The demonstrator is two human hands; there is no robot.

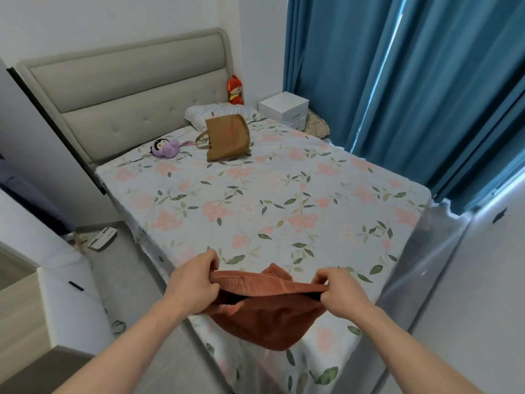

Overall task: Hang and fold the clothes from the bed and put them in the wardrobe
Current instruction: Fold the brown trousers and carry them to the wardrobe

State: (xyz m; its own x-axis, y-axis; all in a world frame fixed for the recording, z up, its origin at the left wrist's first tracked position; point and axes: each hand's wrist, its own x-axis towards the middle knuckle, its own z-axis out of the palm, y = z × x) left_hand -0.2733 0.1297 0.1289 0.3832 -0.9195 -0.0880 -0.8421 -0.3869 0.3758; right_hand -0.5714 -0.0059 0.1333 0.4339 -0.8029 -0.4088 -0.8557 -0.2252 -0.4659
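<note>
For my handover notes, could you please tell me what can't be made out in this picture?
- Rust-coloured garment type: bunched between left hand and right hand, head view.
- Wardrobe contents: cut off by the left edge.
- Brown bag contents: hidden by its side.

Ahead of me the bed (255,200) carries a floral sheet and backs onto a grey padded headboard (127,92) against the white wall (113,18). To my right, blue curtains (397,81) leak daylight beside a white nightstand (285,109). Grey floor (119,257) lies at left.
</note>
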